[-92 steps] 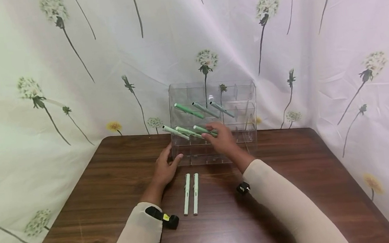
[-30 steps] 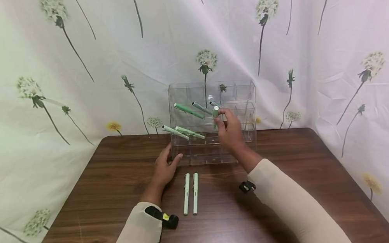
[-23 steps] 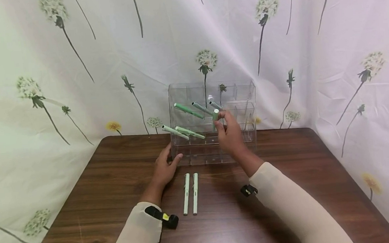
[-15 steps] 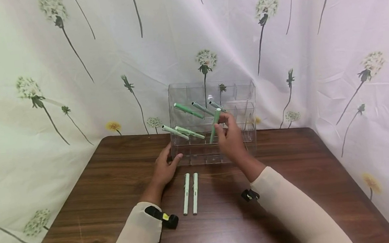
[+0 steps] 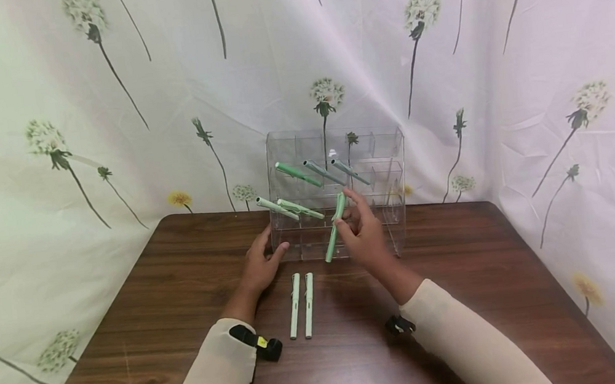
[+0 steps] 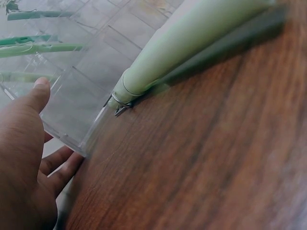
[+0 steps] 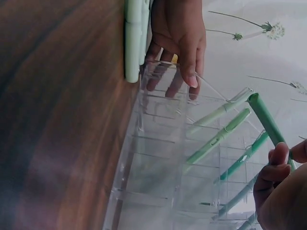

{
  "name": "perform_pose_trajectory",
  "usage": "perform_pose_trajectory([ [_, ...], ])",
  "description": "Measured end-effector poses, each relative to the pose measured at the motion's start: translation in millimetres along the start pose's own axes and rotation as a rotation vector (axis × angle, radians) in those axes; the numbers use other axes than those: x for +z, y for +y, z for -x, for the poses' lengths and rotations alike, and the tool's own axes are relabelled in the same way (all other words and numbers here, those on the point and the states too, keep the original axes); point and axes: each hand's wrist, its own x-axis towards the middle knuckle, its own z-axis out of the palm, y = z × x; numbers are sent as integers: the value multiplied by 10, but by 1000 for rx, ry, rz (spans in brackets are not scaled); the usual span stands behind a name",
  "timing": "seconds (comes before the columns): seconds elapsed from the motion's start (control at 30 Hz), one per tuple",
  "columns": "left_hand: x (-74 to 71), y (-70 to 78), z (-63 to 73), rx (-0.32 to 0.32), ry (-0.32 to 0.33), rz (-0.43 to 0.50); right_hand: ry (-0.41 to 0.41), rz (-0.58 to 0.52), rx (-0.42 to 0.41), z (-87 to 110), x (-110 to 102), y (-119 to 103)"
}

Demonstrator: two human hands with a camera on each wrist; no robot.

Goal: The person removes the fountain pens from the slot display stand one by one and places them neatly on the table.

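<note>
My right hand [image 5: 365, 229] pinches a green pen [image 5: 331, 242] between thumb and fingers, slanted in front of the clear tiered stand [image 5: 389, 178]. My left hand [image 5: 261, 264] rests at the stand's lower left corner, thumb toward the front and fingers along the side, as the left wrist view also shows. In the upper tier lean a bright green pen [image 5: 298, 174] and two grey-green pens [image 5: 323, 172]. A pale pen [image 5: 277, 209] and a light green pen [image 5: 300, 209] lean in the tier below. Two pale green pens [image 5: 294, 307] lie side by side on the table.
The stand is on a dark brown wooden table [image 5: 183, 290] near its back edge. A white cloth with printed dandelions [image 5: 166, 107] hangs behind and on both sides. A camera strap [image 5: 258, 343] sits on the left sleeve.
The right hand has lifted the green pen from the stand's lower row of pens, turned it, and brought it downward before the stand. The left hand stays in place.
</note>
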Motion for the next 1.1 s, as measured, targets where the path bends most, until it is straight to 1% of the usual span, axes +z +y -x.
perform_pose_trajectory([
  [0.1, -3, 2, 0, -1, -1, -3, -28, -33, 27, 48, 17, 31],
  [0.17, -4, 2, 1, 2, -4, -2, -50, -49, 60, 77, 26, 42],
  [0.4, -5, 10, 0, 12, -2, -4, -118, -126, 233, 158, 38, 77],
  [0.5, -13, 20, 0, 6, -6, -1, -156, -154, 292, 184, 32, 101],
  [0.6, -16, 29, 3, 2, -9, 0, -204, -158, 335, 214, 25, 124],
  [0.7, -15, 28, 4, 6, -7, 2, -251, -146, 365, 251, 28, 147],
  [0.8, -12, 18, 2, 12, -1, -1, -277, -153, 388, 282, 41, 172],
  [0.97, -8, 17, -4, 14, 9, -6, -311, -145, 396, 315, 64, 235],
  [1.1, -10, 8, -6, 21, 9, -11, -356, -137, 410, 345, 82, 285],
])
